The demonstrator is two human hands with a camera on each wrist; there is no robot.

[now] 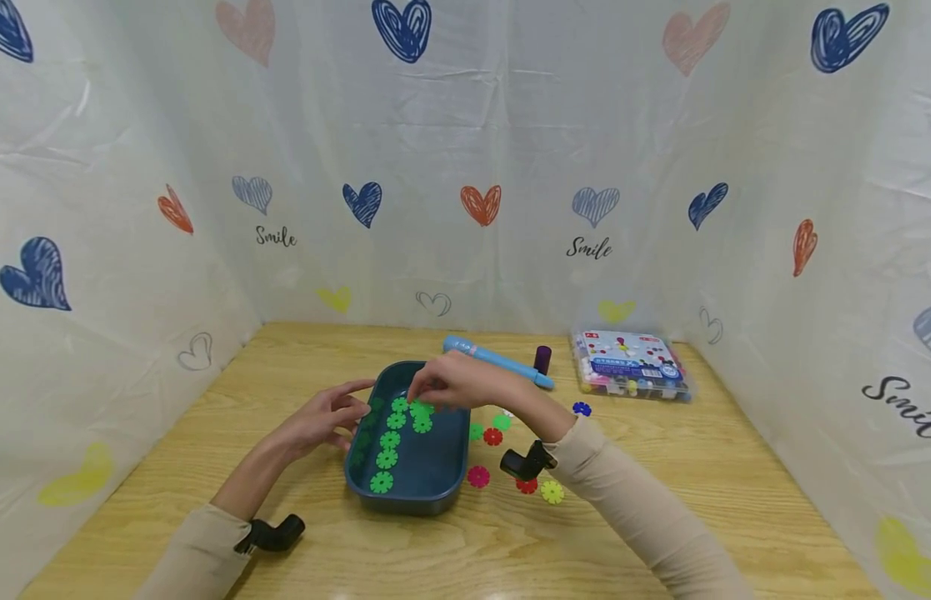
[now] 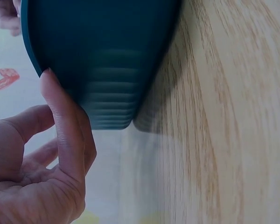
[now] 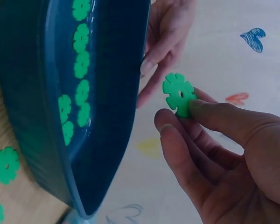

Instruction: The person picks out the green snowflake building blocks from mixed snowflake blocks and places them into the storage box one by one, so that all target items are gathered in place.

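A dark blue tray [image 1: 435, 467] stands on the wooden table. Several green snowflake discs [image 1: 390, 440] lie in a line along its left side, with more at the far end. My right hand [image 1: 453, 383] is above the tray's far part. In the right wrist view it pinches a green snowflake disc [image 3: 173, 88] between thumb and fingers. At the tray's left side, my left hand [image 1: 322, 421] touches the rim with relaxed fingers; the left wrist view shows a fingertip [image 2: 49, 79] against the rim from outside.
Right of the tray lie loose discs: green [image 1: 501, 422], red [image 1: 493, 437], pink [image 1: 478, 477], yellow [image 1: 553, 492] and blue [image 1: 582, 408]. Behind are a light blue pen-shaped tube [image 1: 495, 358], a dark purple cylinder [image 1: 543, 359] and a clear plastic case [image 1: 632, 365]. A heart-printed curtain [image 1: 465, 275] surrounds the table.
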